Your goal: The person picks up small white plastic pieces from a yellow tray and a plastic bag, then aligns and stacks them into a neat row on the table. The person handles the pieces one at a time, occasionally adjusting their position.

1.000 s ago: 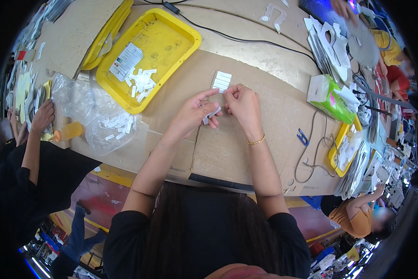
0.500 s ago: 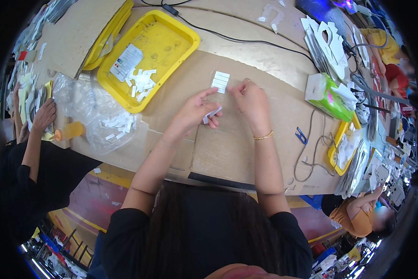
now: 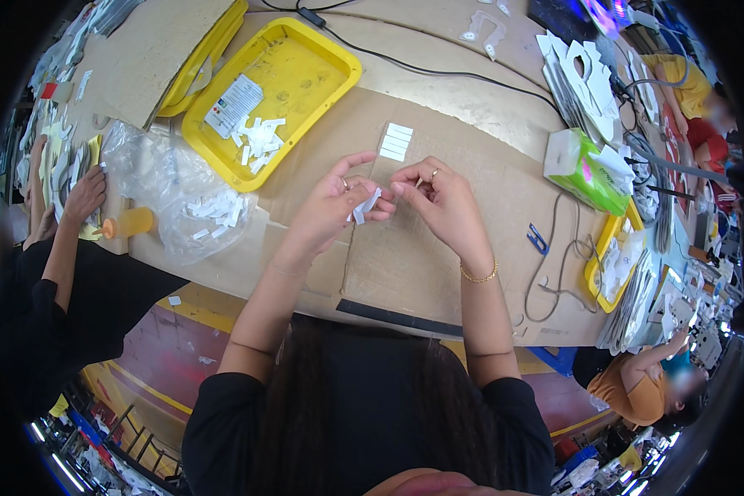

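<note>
Several small white strips (image 3: 397,142) lie in a neat stack of rows on the brown cardboard sheet (image 3: 421,264) in front of me. Just left of centre, my left hand (image 3: 339,202) holds a few loose white strips (image 3: 365,207) between thumb and fingers, its index finger stretched toward the rows. My right hand (image 3: 446,202) is beside it, thumb and index finger pinched close to the left fingertips. Whatever that pinch may hold is too small to make out.
A yellow tray (image 3: 339,70) with white pieces stands at the far left. Near it are a clear plastic bag (image 3: 153,178) and an orange-capped bottle (image 3: 132,223). A co-worker's hand (image 3: 85,195) is further left. Right: blue snips (image 3: 537,239), cord, green tissue pack (image 3: 591,178).
My right hand has drawn back from the rows of strips toward my left hand, and its fingers now meet near the left fingertips. The yellow tray appears slightly shifted right in view.
</note>
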The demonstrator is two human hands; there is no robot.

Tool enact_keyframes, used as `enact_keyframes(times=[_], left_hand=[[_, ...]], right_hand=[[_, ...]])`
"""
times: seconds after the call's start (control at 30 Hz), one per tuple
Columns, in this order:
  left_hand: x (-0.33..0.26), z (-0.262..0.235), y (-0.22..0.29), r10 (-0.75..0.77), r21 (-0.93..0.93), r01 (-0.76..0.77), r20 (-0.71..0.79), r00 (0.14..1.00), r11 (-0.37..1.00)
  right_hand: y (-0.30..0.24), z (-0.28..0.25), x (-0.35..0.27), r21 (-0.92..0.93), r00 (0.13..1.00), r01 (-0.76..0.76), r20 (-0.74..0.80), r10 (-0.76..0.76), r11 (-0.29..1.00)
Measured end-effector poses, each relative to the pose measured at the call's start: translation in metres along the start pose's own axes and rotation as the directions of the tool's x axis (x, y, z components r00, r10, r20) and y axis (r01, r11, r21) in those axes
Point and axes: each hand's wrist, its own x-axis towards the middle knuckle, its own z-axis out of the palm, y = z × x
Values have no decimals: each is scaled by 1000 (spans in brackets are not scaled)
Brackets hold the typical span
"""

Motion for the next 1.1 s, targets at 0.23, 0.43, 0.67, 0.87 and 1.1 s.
enact_keyframes(times=[0.23,0.43,0.67,0.87,1.1], left_hand=[[-1,12,-7,59,98,-60,19,998,993],[-4,17,-9,62,108,-63,12,998,992],[-5,20,-9,67,153,-69,21,998,986],[-11,14,-2,-147,-113,156,89,985,981],[-19,21,3,-219,-79,234,160,962,969]], right_hand=[[6,-1,-15,103,998,-51,42,47,993],[15,3,-16,201,996,-88,4,89,976],[17,-1,-19,183,999,-16,45,8,983],[9,-6,-29,-129,907,373,-159,-390,919],[6,-27,-40,-531,673,630,11,-739,566]])
